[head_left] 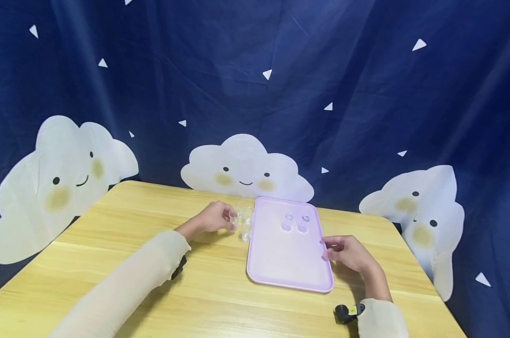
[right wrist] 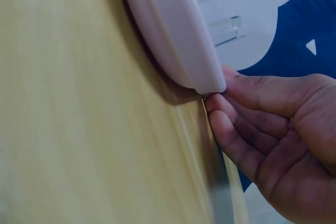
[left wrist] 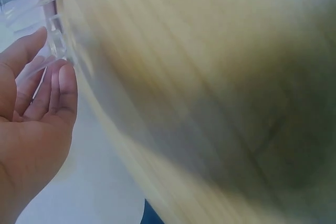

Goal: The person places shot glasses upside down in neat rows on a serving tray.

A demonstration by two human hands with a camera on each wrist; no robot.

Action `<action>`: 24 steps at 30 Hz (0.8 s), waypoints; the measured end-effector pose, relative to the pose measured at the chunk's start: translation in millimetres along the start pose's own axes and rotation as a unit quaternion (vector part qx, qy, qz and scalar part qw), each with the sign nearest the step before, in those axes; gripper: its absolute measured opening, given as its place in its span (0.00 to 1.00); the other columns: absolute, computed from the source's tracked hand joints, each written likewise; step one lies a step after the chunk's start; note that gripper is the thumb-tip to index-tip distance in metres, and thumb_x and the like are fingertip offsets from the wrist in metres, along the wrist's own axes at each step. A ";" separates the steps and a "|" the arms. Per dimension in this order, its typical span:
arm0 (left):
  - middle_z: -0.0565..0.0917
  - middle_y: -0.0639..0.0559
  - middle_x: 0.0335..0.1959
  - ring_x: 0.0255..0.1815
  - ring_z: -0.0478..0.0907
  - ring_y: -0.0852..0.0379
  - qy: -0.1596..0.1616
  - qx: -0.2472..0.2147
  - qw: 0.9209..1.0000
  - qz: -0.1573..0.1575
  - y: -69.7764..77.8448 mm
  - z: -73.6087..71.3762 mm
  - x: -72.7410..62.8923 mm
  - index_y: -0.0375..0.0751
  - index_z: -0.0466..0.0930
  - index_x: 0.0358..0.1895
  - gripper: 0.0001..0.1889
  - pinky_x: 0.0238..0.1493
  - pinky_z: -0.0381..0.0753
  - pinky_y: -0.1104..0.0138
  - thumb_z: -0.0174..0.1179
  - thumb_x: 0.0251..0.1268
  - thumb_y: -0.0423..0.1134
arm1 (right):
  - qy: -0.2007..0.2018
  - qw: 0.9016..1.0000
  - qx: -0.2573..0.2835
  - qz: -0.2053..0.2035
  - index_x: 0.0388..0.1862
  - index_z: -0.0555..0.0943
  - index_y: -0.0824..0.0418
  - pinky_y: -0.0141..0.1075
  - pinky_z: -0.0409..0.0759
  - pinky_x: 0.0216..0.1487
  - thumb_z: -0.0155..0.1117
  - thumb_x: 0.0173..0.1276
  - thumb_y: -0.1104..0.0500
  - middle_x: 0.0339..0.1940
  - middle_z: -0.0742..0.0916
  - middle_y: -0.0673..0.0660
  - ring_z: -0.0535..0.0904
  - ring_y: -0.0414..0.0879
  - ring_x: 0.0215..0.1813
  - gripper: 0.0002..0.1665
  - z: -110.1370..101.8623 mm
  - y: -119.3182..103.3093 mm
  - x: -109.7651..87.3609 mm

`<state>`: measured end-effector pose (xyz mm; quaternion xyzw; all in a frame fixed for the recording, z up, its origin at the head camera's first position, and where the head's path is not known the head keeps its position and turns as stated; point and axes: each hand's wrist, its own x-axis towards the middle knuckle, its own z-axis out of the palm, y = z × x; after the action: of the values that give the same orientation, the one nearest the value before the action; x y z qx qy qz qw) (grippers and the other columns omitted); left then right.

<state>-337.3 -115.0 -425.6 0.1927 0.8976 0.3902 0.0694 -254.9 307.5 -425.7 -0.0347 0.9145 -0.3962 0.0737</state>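
Observation:
In the head view my left hand (head_left: 214,217) is at the left of the tray, holding a small clear cup (head_left: 233,218) between thumb and fingers. More clear cups (head_left: 246,232) stand close beside it, along the tray's left edge. The left wrist view shows the thumb and curled fingers around a transparent cup wall, partly hidden by the hand. A pale purple tray (head_left: 286,263) lies on the table, with two clear cups (head_left: 302,226) standing side by side on its far half. My right hand (head_left: 349,251) pinches the tray's right rim, thumb above and fingers below, as the right wrist view shows.
The wooden table (head_left: 204,291) extends on both sides of the tray. Behind it hangs a dark blue curtain (head_left: 221,84) printed with smiling clouds and white triangles. A black wrist device (head_left: 343,313) is by the right sleeve.

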 end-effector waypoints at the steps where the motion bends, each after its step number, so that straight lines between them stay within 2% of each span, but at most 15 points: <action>1: 0.86 0.51 0.40 0.42 0.80 0.56 0.001 0.002 1.000 0.002 0.7 -1.4 -0.2 0.36 0.86 0.47 0.16 0.51 0.82 0.61 0.76 0.55 0.34 | 0.001 1.000 0.000 0.002 0.61 0.83 0.66 0.45 0.83 0.51 0.77 0.62 0.62 0.51 0.89 0.61 0.82 0.49 0.47 0.28 0.1 0.3 -0.3; 9: 0.86 0.48 0.42 0.44 0.81 0.53 0.013 -0.011 0.999 0.029 10.1 -17.7 -4.6 0.33 0.84 0.53 0.19 0.53 0.82 0.58 0.73 0.58 0.35 | -0.001 1.000 -0.001 0.000 0.62 0.83 0.66 0.45 0.83 0.52 0.76 0.63 0.62 0.51 0.89 0.60 0.83 0.49 0.47 0.28 2.3 1.6 1.1; 17: 0.86 0.49 0.38 0.40 0.81 0.55 0.031 0.001 0.997 0.067 25.0 -25.1 6.2 0.35 0.84 0.52 0.18 0.50 0.82 0.59 0.73 0.59 0.37 | 0.000 1.000 0.002 -0.001 0.61 0.83 0.66 0.46 0.83 0.52 0.76 0.63 0.64 0.51 0.89 0.60 0.83 0.50 0.47 0.27 -0.5 3.3 0.7; 24: 0.86 0.49 0.38 0.40 0.81 0.54 0.031 0.001 0.997 0.075 38.2 -25.9 13.1 0.34 0.84 0.52 0.18 0.48 0.82 0.61 0.73 0.61 0.37 | 0.000 1.000 0.003 0.000 0.61 0.83 0.65 0.46 0.83 0.53 0.75 0.63 0.64 0.51 0.89 0.60 0.83 0.49 0.48 0.26 -0.2 2.9 1.0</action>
<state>-345.3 -103.4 -379.8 0.2476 0.8826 0.3994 0.0114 -255.9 309.5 -427.9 -0.0348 0.9133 -0.3992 0.0734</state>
